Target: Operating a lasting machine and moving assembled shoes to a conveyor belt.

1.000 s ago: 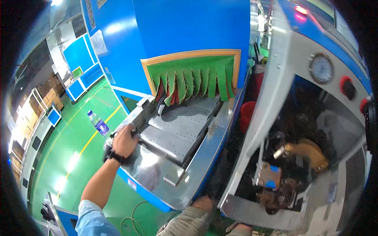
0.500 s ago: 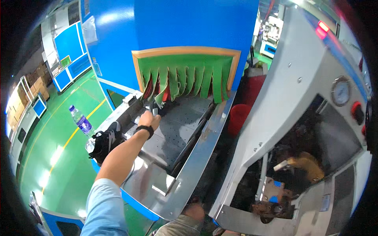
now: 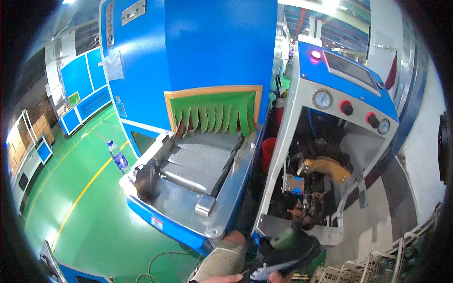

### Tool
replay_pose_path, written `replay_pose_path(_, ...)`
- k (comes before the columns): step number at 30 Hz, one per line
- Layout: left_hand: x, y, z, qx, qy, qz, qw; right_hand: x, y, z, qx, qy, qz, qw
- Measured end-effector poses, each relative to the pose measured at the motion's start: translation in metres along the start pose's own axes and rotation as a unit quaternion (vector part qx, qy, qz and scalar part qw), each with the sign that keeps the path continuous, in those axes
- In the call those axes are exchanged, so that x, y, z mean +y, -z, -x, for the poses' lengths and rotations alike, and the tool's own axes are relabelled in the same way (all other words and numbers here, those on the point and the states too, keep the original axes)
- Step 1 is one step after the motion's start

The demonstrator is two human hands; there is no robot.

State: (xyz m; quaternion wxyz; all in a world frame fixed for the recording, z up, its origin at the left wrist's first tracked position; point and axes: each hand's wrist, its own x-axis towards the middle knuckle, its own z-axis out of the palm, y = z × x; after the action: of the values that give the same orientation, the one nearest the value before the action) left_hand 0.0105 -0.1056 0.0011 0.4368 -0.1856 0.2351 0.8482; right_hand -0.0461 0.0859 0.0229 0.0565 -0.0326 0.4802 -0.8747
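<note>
At the lower edge a black shoe (image 3: 288, 252) with a grey stripe is held low, in front of the machine on the right. My right hand (image 3: 279, 277) grips its underside, with only a thumb and fingertips showing. My left hand (image 3: 221, 279) pinches the shoe's left end; most of this hand is cut off by the frame. Another black shoe (image 3: 147, 177) sits on the left front corner of the blue machine's metal table (image 3: 177, 198). Behind that table, green strips (image 3: 212, 118) hang across a wood-framed opening.
A bottle with a purple label (image 3: 118, 158) stands beside the table's left edge. To the right is a grey press (image 3: 278, 198) with gauges, red-ringed knobs and a yellow part inside. A wire rack (image 3: 373, 264) occupies the lower right. My knee (image 3: 222, 259) is below the table.
My left arm has drawn back from the green strips, where its hand held something grey. Both hands are now low at a black shoe. The view has swung to the right.
</note>
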Motion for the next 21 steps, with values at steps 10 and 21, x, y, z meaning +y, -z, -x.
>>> replay_pose_path(10, 0.025, -0.048, -0.042, -0.071, -0.195, -0.463, 0.862, 0.012, 0.129, 0.063, 0.006, -0.241, -0.157, 0.958)
replay_pose_path(21, 0.029, -0.102, -0.052, -0.275, -0.248, -0.548, 0.75, -0.158, 0.056, -0.053, 0.016, 0.133, 0.151, 0.979)
